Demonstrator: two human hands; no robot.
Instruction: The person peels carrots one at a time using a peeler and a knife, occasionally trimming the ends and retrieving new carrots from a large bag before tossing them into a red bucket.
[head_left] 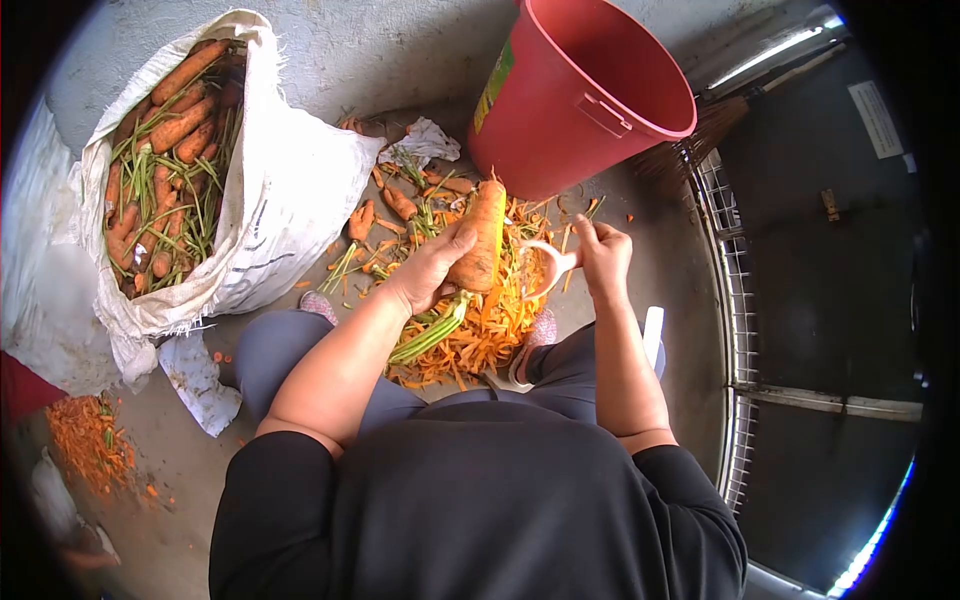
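Note:
My left hand (435, 268) is closed around a large carrot (484, 240), held tip up over the floor. A bright orange strip runs down its right side, while the rest looks duller. Green stalks (432, 335) hang from its lower end. In my right hand (604, 258) is the handle of a white Y-shaped peeler (548, 268), just right of the carrot and apart from it. Orange peelings (470, 350) lie heaped on the floor beneath both hands, between my feet.
At the left stands a white sack (300, 180) full of carrots (180, 125) with stalks. A red bucket (540, 110) is ahead of me. Loose carrots (398, 203) and scraps lie between them. Another peelings pile (90, 445) is at the lower left; a dark door (830, 290) is at the right.

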